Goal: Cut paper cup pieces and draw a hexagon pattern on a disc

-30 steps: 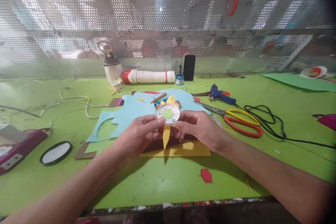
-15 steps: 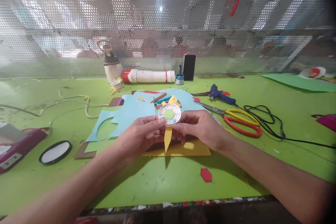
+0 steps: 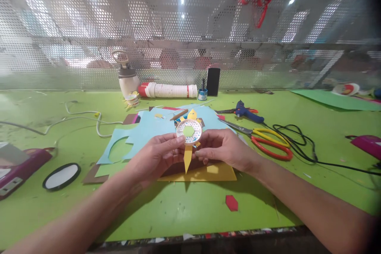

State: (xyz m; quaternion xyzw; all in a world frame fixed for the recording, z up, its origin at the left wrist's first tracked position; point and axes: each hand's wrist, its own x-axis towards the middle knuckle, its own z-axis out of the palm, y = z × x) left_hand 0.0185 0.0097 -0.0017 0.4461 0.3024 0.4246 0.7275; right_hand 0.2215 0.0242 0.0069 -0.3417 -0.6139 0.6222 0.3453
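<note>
Green tabletop (image 3: pixel 143 214) | left hand (image 3: pixel 159 151) holds paper turtle (image 3: pixel 189 131) | right hand (image 3: pixel 228 149): contact hidden

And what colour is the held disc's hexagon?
The hexagon is light green; see the head view.

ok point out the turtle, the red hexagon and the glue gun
Turtle (image 3: pixel 188 131): head view, on the middle of its shell.
Red hexagon (image 3: pixel 231 203): head view, on its middle.
Glue gun (image 3: pixel 247 114): head view, on its blue body.
</note>
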